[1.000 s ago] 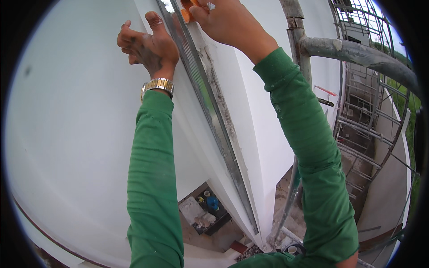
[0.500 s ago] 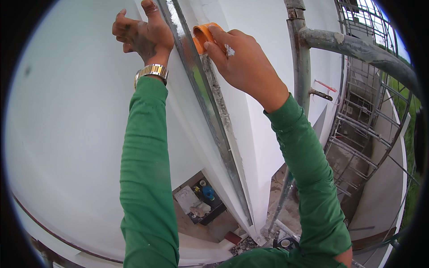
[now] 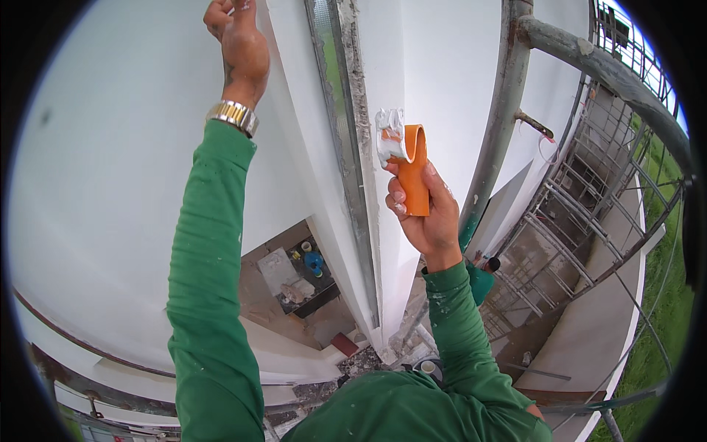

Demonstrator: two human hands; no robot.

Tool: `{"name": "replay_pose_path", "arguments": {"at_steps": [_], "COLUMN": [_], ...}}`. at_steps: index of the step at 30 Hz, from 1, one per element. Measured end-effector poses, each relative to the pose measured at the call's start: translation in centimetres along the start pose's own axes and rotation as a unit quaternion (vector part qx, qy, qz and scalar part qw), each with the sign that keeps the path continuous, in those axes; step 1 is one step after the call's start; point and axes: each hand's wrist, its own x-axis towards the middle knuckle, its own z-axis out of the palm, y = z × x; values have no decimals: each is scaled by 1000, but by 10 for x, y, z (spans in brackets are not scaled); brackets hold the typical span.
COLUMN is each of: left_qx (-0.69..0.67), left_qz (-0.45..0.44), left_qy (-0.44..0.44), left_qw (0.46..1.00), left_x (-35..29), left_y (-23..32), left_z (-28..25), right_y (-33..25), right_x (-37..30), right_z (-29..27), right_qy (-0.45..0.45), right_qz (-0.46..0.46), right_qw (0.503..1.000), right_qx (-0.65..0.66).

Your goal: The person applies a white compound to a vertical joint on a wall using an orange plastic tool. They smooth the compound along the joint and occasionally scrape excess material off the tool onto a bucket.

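Observation:
In my right hand (image 3: pixel 427 210) is a curved orange plastic piece (image 3: pixel 417 173), like a cut length of pipe, its upper end hooked over. White paste (image 3: pixel 389 136) coats the hooked lip, facing the wall edge but apart from it. My left hand (image 3: pixel 247 55), below a gold-and-silver watch, is raised at the top edge of the picture. Its fingers are bent, the thumb apart from them, with white smears on the fingertips, which the frame partly cuts off. Between my hands runs a long grey metal strip (image 3: pixel 340 118) beside a rough, unfinished plaster edge (image 3: pixel 359 88).
A scaffold pole (image 3: pixel 504 110) with a crossbar stands to my right. More scaffold frames (image 3: pixel 582 199) line the passage beyond. Far below, a person in green (image 3: pixel 481 283) is beside the wall. Through an opening, a dark table (image 3: pixel 317 295) bears a blue item.
My right hand has come down and away from the wall edge, turning the orange piece upright so its paste-covered lip shows. My left hand has risen slightly. The view has shifted.

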Motion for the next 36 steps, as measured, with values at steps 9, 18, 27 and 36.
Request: {"name": "replay_pose_path", "arguments": {"at_steps": [9,18,27,36], "left_qx": [237,274,282,277], "left_qz": [-160,-113,-97,-104], "left_qy": [-2,63,76,81], "left_qw": [958,953,952,952], "left_x": [-238,-242,-242,-242], "left_y": [-31,-49,-51,-47], "left_z": [-15,5,9,11], "right_y": [-48,-92,-120,-133], "right_x": [106,200,230,241], "right_z": [59,73,73,76], "right_qy": [32,-71,-37,-153], "right_qz": [-279,-535,-579,-529], "right_qw": [907,620,593,630], "right_qx": [-315,-569,-559,-548]}}
